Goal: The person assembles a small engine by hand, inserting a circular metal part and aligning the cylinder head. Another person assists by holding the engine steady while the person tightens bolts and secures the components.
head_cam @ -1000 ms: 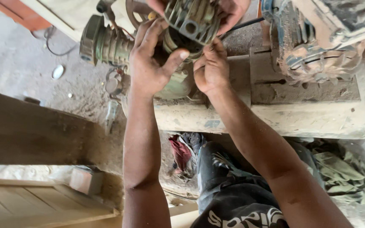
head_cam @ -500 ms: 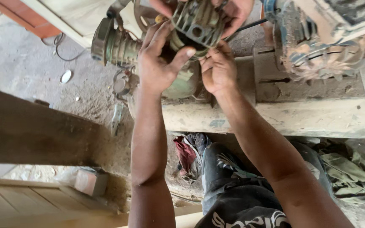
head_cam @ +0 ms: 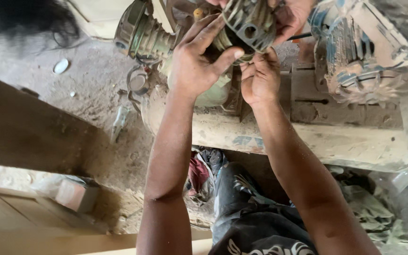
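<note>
A dusty grey-green finned metal housing [head_cam: 250, 22] sits at the top centre, on a pale green machine body [head_cam: 213, 94]. My left hand [head_cam: 198, 60] wraps its left side, thumb pressed under it. My right hand [head_cam: 259, 78] pinches at its underside with closed fingers; what it pinches is hidden. Another person's hand [head_cam: 291, 16] grips the housing from above right. A ribbed green cylinder [head_cam: 145, 33] sticks out to the left.
A dirty blue-and-white motor [head_cam: 360, 56] stands at the right on a worn metal tank [head_cam: 336, 141]. A dark wooden plank [head_cam: 29, 127] crosses the left. Rags [head_cam: 199, 172] lie on the dusty ground below. A small block [head_cam: 76, 194] rests at lower left.
The view has shifted, so the machine sits further right and lower in frame. Both my hands stay on the finned housing, the left thumb pushed further under it.
</note>
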